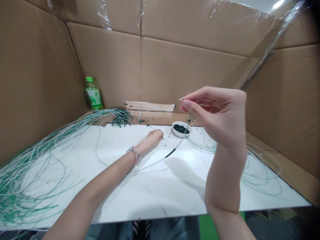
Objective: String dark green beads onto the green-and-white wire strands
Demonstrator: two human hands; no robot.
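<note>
My right hand [215,110] is raised above the table, thumb and forefinger pinched on the end of a thin cord [180,143]. A single dark bead hangs on the cord just below the fingers, and a short row of black beads [170,153] sits lower down. From there the cord runs left toward my left forearm. My left hand [154,136] rests low on the white tabletop, its fingers curled together near a few loose black beads. What those fingertips hold, if anything, is hidden. Right of it stands a white bowl [177,133] of small black beads.
A large bundle of green and white cords [15,183] spreads along the left, its dark ends [121,117] at the back. More loose cords [260,183] lie at the right. A green-capped bottle [94,95] stands in the back left corner. Cardboard walls [175,66] enclose the table.
</note>
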